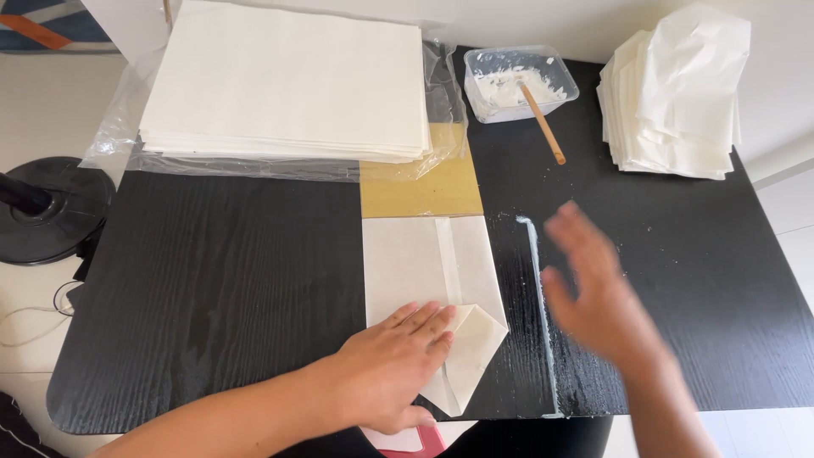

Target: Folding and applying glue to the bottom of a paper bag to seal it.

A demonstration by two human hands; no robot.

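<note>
A folded white paper bag [428,271] lies on the black table [220,280], its near end creased into a point. My left hand [386,369] presses flat on that folded end, fingers together. My right hand [598,288] hovers blurred above the table to the right of the bag, fingers spread and holding nothing. A line of white paste [538,297] runs along the table between the bag and my right hand. A tan cardboard strip [420,182] sits under the bag's far end.
A stack of white sheets [288,80] on clear plastic lies at the back left. A clear tub of paste [517,80] with a wooden stick [543,123] stands at the back. Folded white bags [674,93] pile at the back right. A black round base [51,208] sits left.
</note>
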